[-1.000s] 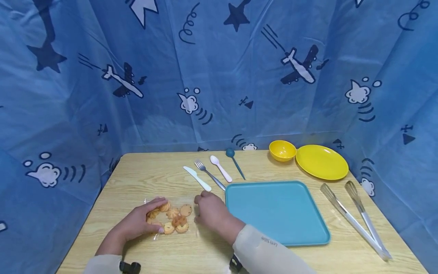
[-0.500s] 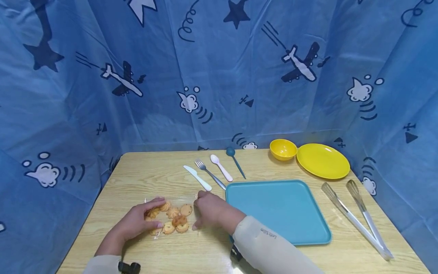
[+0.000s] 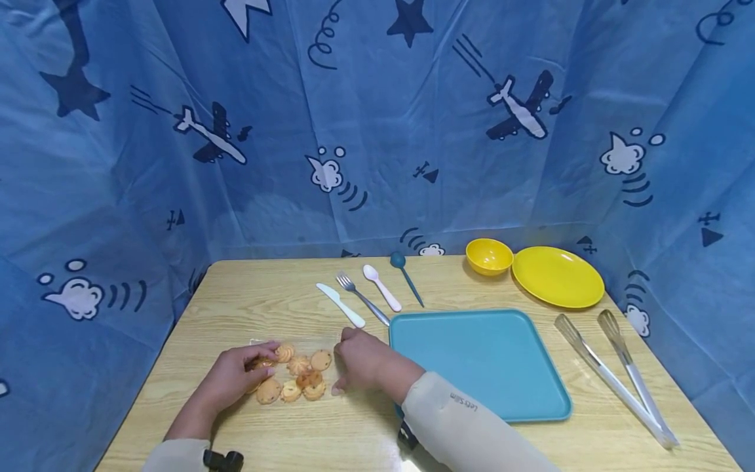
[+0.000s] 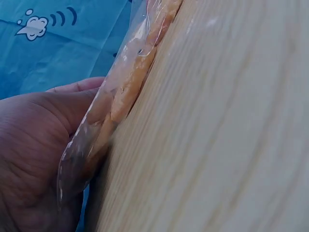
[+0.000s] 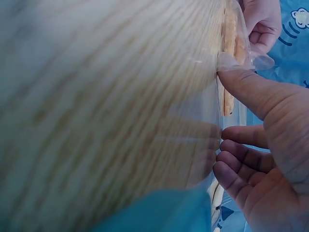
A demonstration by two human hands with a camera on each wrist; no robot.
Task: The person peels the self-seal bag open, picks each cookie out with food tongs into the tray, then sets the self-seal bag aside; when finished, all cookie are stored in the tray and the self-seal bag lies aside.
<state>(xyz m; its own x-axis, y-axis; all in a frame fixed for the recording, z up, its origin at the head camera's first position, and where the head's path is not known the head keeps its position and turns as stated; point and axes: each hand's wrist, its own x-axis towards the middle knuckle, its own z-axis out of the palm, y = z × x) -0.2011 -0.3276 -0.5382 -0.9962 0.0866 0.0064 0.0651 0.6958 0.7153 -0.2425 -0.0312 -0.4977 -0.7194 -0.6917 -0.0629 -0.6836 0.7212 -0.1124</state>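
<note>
A clear plastic bag of cookies lies flat on the table in the head view. At its left end my left hand grips the bag, thumb and fingers bent around the cookies there. In the left wrist view the clear film covers part of the left hand. My right hand touches the bag's right end. In the right wrist view its thumb and fingertips rest on the film, spread apart from each other.
A teal tray lies right of the bag. Behind are a white knife, a fork, a pink spoon and a dark teal spoon. Farther right: a yellow bowl, yellow plate and metal tongs.
The left hand's thumb and fingers have drawn back to the left, and a round cookie near the bag's lower left now shows. The right hand has barely moved.
</note>
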